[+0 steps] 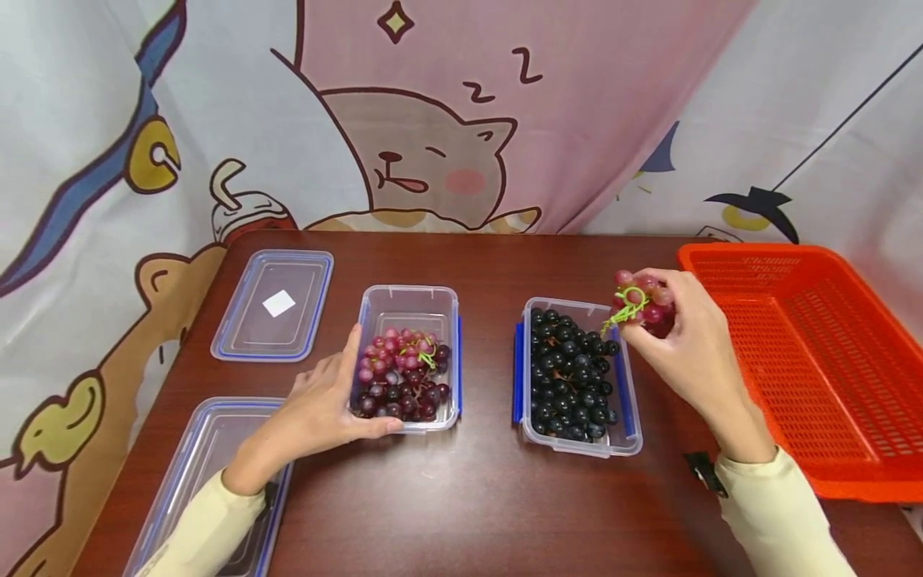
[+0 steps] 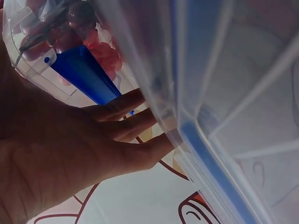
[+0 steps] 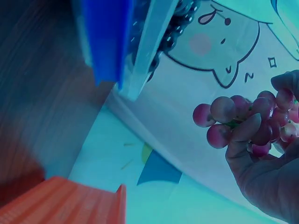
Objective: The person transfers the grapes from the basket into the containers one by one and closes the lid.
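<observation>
My right hand (image 1: 688, 336) holds a small bunch of red grapes (image 1: 652, 303) with green stems above the right edge of a clear container (image 1: 630, 401) full of black grapes (image 1: 570, 377). In the right wrist view, thumb and fingers close around the grapes (image 3: 261, 119). On the left, my left hand (image 1: 317, 405) rests against the corner of another clear container (image 1: 411, 300), its thumb along the near rim and its straight fingers along the left side. That container has pink-red grapes (image 1: 389, 349) with green stems behind darker red grapes (image 1: 400, 397), with bare floor at the back.
An orange-red plastic basket (image 1: 800, 353) stands at the right. Two clear lids with blue seals lie at the left: a smaller lid (image 1: 248, 336) with a white label, and a larger lid (image 1: 195, 449) partly under the left forearm. A printed curtain (image 1: 577, 104) hangs behind the brown table (image 1: 461, 513).
</observation>
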`<control>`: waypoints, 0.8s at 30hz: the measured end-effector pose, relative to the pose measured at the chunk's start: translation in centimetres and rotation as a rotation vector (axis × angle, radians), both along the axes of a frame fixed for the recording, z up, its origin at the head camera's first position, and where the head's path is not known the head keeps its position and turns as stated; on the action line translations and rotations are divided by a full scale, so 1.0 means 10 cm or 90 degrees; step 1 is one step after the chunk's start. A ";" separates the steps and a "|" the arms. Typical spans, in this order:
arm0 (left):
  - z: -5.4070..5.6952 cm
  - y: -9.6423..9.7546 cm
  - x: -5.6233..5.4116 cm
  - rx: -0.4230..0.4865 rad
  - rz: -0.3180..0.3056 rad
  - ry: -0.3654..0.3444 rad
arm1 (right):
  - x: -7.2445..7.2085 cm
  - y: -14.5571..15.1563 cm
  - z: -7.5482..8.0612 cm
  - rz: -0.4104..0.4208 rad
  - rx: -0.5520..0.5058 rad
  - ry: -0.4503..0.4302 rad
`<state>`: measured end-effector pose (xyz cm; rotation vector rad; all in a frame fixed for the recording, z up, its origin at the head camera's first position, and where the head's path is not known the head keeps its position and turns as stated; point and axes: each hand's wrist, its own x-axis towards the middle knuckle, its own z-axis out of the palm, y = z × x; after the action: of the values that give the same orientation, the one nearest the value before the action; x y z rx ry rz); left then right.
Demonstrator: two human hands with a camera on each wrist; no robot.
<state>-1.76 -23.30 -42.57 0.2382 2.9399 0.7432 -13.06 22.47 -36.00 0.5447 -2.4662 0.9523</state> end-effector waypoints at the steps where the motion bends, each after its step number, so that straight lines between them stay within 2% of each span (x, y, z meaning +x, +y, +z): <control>1: 0.00 0.00 0.00 -0.001 0.000 0.000 | 0.00 -0.03 0.00 0.004 0.002 0.003; 15: 0.00 0.01 -0.01 -0.003 0.001 0.004 | -0.03 -0.46 -0.02 0.041 0.000 -0.020; 24: -0.01 0.01 0.00 0.002 0.002 0.003 | 0.06 -0.59 0.10 0.038 0.028 -0.047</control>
<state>-1.78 -23.25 -42.63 0.2347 2.9443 0.7484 -12.49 16.58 -35.01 0.6125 -2.5543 0.9591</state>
